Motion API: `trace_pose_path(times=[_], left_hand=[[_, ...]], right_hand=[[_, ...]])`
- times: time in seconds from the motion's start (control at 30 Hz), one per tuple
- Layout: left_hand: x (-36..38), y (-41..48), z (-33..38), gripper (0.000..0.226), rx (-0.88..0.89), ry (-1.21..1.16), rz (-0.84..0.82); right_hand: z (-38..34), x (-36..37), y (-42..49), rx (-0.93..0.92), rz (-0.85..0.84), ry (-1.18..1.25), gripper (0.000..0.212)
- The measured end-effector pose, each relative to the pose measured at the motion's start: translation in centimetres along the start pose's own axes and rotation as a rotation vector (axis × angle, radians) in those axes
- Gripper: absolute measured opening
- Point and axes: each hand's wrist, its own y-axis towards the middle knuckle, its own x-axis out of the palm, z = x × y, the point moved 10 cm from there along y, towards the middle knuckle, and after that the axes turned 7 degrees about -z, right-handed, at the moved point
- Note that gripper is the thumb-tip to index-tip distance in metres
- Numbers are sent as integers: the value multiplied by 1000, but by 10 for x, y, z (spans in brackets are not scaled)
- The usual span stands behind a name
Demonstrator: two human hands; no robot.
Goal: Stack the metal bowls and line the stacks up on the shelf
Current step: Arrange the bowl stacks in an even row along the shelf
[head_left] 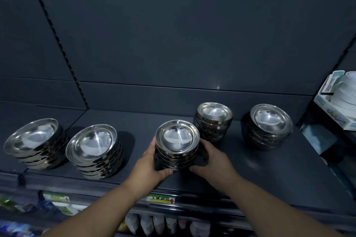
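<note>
My left hand [149, 161] and right hand [211, 159] clasped the middle stack of shiny round metal bowls [177, 145] near the dark shelf's [260, 175] front edge, where uneven pressure could topple it.

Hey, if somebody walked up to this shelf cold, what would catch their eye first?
Probably the stack of shiny round metal bowls at the centre front of the dark grey shelf, gripped from both sides by the left hand and right hand. Next, four more gleaming bowl stacks: two wider ones on the left, two further back on the right. A boxed set of white dishes sits at the far right.
</note>
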Motion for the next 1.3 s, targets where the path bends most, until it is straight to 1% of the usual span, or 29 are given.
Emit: trace_pose_path(times=[0.1, 0.23, 0.37, 0.5, 0.67, 0.87, 1.03, 1.17, 1.23, 1.3], left_hand=[[-1, -2, -3, 113, -3, -9, -8], [0, -5, -4, 107, -1, -51, -25], [-3, -11, -7, 103, -8, -83, -29], [-6, -18, -11, 101, -5, -74, -51], [-11, -26, -13, 107, 13, -27, -90], [-19, -31, -6, 106, 31, 66, -88], [-25, -35, 9, 114, 72, 126, -66], [-25, -38, 13, 111, 97, 179, -74], [-26, -37, 13, 110, 92, 191, -84], [-27, -37, 12, 115, 73, 202, -96]], right_hand=[[2, 0, -2, -1, 24, 4, 89], [0, 7, -4, 14, 8, 14, 96], [-3, 8, -10, 27, 40, 3, 88], [-7, 13, -20, 35, 68, -24, 89], [-11, 21, -29, 59, 73, -70, 91], [-16, 27, -37, 82, 105, -89, 89], [-26, 34, -41, 74, 101, -109, 97], [-27, 35, -42, 90, 121, -94, 96], [-25, 36, -42, 107, 121, -101, 97], [-24, 37, -42, 112, 104, -119, 98]])
